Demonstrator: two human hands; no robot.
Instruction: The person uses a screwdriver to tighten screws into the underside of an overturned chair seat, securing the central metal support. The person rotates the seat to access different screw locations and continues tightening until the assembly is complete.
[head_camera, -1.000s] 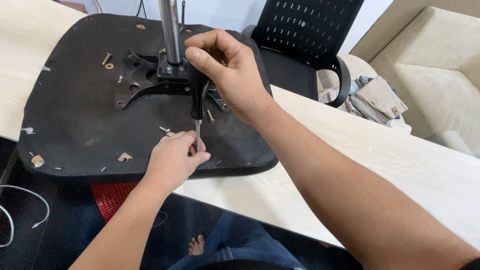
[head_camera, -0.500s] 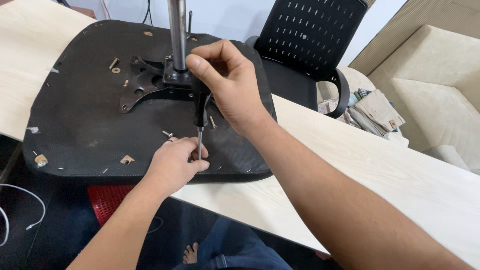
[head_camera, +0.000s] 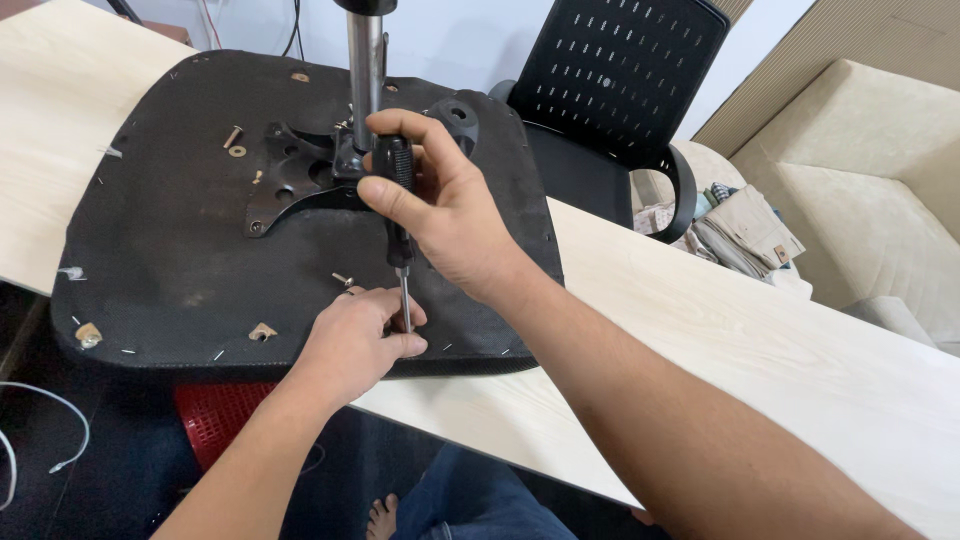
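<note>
black fabric covered the upturned chair seat (head_camera: 170, 250) that lay on the pale wooden table (head_camera: 720, 340), its metal plate (head_camera: 290, 185) and chrome post (head_camera: 366, 60) pointing up. right hand (head_camera: 450, 215) was wrapped tight round the black handle of a screwdriver (head_camera: 398, 215), held upright with its tip down at the seat's near edge, while the left hand (head_camera: 355, 340) pinched the shaft low, fingers closed about it just at the tip. loose screws (head_camera: 343, 279) sat close beside that hand, and a black office chair (head_camera: 610, 90) stood beyond the table.
</note>
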